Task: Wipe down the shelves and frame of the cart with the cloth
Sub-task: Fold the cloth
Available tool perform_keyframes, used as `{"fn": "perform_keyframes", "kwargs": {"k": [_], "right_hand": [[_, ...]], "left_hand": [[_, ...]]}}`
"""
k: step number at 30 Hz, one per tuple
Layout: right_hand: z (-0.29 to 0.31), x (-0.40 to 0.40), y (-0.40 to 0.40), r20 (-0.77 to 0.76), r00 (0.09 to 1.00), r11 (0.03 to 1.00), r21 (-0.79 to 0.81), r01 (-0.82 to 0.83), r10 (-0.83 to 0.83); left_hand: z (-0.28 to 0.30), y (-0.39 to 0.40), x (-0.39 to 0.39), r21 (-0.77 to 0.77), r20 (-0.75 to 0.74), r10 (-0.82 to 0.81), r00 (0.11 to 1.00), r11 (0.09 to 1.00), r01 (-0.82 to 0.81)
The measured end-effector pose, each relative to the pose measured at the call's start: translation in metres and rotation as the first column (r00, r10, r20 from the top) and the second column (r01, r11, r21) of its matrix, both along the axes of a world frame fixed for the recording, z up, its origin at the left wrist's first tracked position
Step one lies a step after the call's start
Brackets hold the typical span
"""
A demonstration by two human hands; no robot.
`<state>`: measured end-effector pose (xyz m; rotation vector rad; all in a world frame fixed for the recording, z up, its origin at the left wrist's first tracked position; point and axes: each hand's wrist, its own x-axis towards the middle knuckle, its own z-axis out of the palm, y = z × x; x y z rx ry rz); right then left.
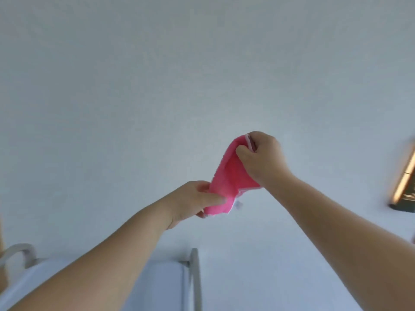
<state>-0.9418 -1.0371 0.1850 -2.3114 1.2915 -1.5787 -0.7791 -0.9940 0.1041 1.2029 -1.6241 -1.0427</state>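
A pink cloth with a small white tag hangs in the air between both hands, in front of a plain white wall. My left hand pinches its lower end between thumb and fingers. My right hand grips its upper end with curled fingers. Below, at the bottom of the view, the cart's white top shelf shows, partly hidden by my left forearm. A grey frame post runs along the shelf's right side, and a curved grey handle sits at the left.
A white wall fills most of the view. At the right edge hangs a dark fixture with a wooden-coloured strip, blurred. A thin brownish edge shows at the far left.
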Motion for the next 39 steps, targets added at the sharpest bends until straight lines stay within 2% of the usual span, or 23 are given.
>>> {"fn": "perform_keyframes", "kwargs": {"k": [4, 8, 12, 15, 18, 23, 27, 29, 32, 36, 39], "right_hand": [[-0.009, -0.118, -0.028, -0.021, 0.997, 0.995, 0.058, 0.076, -0.075], [-0.033, -0.220, -0.059, -0.014, 0.989, 0.974, 0.169, 0.149, -0.149], [-0.068, -0.289, -0.100, 0.070, 0.983, 0.938, 0.318, 0.140, -0.170], [-0.105, -0.318, -0.138, 0.070, 0.979, 0.922, 0.354, 0.157, -0.194], [-0.153, -0.327, -0.171, -0.003, 0.972, 0.897, 0.384, 0.220, -0.237], [-0.247, -0.331, -0.221, -0.078, 0.966, 0.795, 0.554, 0.247, -0.245], [-0.302, -0.340, -0.243, -0.124, 0.972, 0.670, 0.706, 0.227, -0.198], [-0.325, -0.348, -0.248, -0.127, 0.977, 0.645, 0.735, 0.210, -0.173], [-0.360, -0.360, -0.257, -0.095, 0.988, 0.606, 0.781, 0.149, -0.120], [-0.412, -0.382, -0.279, -0.121, 0.993, 0.599, 0.796, 0.092, 0.008], [-0.461, -0.403, -0.295, -0.153, 0.976, 0.509, 0.859, 0.053, 0.156]], "left_hand": [[-0.021, -0.039, -0.106, -0.027, -0.021, 0.095, 0.995, 0.995, -0.096], [-0.040, -0.076, -0.184, 0.002, -0.217, 0.095, 0.972, 0.995, -0.097], [-0.063, -0.113, -0.231, 0.080, -0.406, 0.059, 0.912, 0.996, -0.029], [-0.091, -0.146, -0.253, 0.122, -0.427, 0.069, 0.902, 0.992, -0.018], [-0.134, -0.181, -0.264, 0.174, -0.381, 0.147, 0.913, 0.981, -0.085], [-0.219, -0.228, -0.267, 0.366, -0.355, 0.243, 0.903, 0.925, -0.105], [-0.264, -0.247, -0.266, 0.370, -0.268, 0.225, 0.937, 0.922, -0.115], [-0.283, -0.253, -0.269, 0.340, -0.171, 0.196, 0.966, 0.931, -0.129], [-0.310, -0.260, -0.280, 0.328, 0.052, 0.175, 0.983, 0.927, -0.182], [-0.355, -0.263, -0.305, 0.391, 0.201, 0.203, 0.958, 0.880, -0.269], [-0.397, -0.266, -0.337, 0.364, 0.322, 0.195, 0.926, 0.878, -0.311]]}}
